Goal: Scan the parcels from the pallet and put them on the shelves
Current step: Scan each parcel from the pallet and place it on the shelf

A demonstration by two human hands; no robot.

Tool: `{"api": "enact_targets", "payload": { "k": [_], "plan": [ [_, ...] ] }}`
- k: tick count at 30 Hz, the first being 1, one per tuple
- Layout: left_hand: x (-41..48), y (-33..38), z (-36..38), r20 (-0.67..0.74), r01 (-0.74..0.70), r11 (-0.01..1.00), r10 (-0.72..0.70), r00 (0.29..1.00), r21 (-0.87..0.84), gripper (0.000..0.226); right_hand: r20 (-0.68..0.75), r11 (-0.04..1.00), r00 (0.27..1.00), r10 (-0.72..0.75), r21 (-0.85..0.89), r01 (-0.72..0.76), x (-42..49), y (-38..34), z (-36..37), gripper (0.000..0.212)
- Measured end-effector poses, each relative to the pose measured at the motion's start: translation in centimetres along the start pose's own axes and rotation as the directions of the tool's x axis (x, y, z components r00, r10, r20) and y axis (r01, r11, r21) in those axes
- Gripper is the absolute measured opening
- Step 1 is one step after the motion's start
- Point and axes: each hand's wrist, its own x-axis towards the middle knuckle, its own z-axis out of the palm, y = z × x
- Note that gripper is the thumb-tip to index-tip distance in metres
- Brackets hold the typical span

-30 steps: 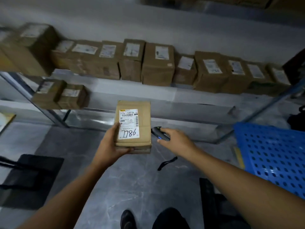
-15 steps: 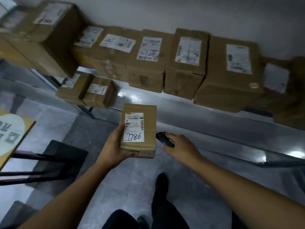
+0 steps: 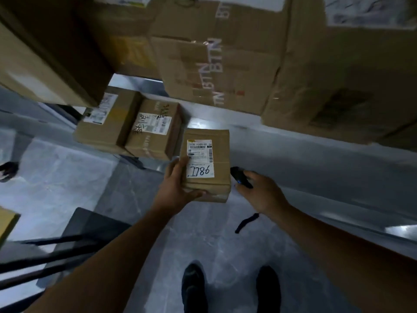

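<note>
My left hand point(image 3: 178, 184) grips a small brown cardboard parcel point(image 3: 220, 154) from its left and lower side. Its white label, with a barcode and a handwritten number, faces up. My right hand point(image 3: 261, 193) is just to the right of the parcel and is closed around a black handheld scanner point(image 3: 240, 177), whose strap point(image 3: 246, 222) dangles below. The parcel hovers over the front edge of the lower grey shelf point(image 3: 293, 159), right beside two small parcels point(image 3: 133, 125) that stand on it.
Large cardboard boxes point(image 3: 225, 64) on the upper shelf fill the top of the view, very close to the camera. A dark mat point(image 3: 90, 227) and black bars lie on the grey floor at the left. My two shoes point(image 3: 194, 288) show at the bottom.
The view has closed in on the shelves, and the boxes now loom much larger. The held parcel has come up beside the two small parcels on the lower shelf. Both grips are unchanged.
</note>
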Motion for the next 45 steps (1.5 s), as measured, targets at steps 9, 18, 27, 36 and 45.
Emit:
{"api": "enact_targets", "payload": {
  "k": [9,18,27,36,45],
  "plan": [
    [5.6,-5.3,3.3,-0.176,-0.052,0.906,0.137,0.975,0.421,0.090,-0.044,0.997,0.999,0.025,0.078,-0.021,10.1,-2.1,6.6,0.037],
    [8.0,-3.9,4.3,-0.037,-0.032,0.864,0.059,0.998,0.502,0.125,-0.083,0.999,0.996,0.024,0.049,-0.020,8.5,-1.1,3.1,0.045],
    [2.9,6.9,5.9,0.031,-0.259,0.893,0.267,0.963,0.367,0.113,-0.295,0.986,0.945,0.145,0.120,-0.114,-5.6,8.8,-4.3,0.052],
    [-10.6,22.3,18.2,0.176,-0.597,0.761,0.570,0.802,0.255,0.095,-0.434,0.934,0.852,0.293,0.318,-0.160,-28.9,23.7,-13.0,0.059],
    [-20.1,38.8,29.3,0.386,-0.633,0.761,0.546,0.743,0.141,0.102,-0.512,0.892,0.758,0.404,0.404,-0.202,-41.5,35.9,-20.9,0.058]
  ]
}}
